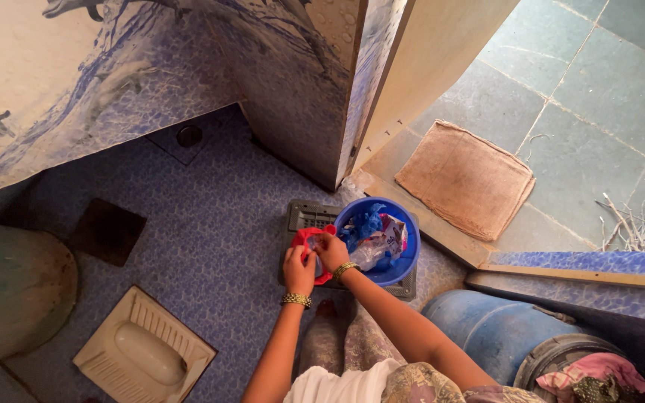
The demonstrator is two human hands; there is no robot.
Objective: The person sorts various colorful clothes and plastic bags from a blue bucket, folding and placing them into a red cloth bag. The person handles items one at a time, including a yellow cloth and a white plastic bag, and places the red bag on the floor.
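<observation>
The person bends over a round blue basin [406, 263] that sits on a dark grey plastic stand [301, 216] on the blue patterned floor [210, 239]. Both hands meet at the basin's near-left rim, gripping a red plastic mug [312, 248]. The left hand [299, 270] has its fingers curled around the mug's lower side, and the right hand [331, 251] closes over its upper edge; each wrist wears a gold bangle. Inside the basin lie a crumpled blue cloth [364, 222] and a shiny plastic packet [384, 242]. Beyond the basin, past the doorway step, a tan floor mat [466, 179] lies flat on grey tiles. Left of the basin and nearer the person, a cream squat toilet pan [143, 349] is set into the floor. Right of the basin stands a blue barrel [487, 328].
</observation>
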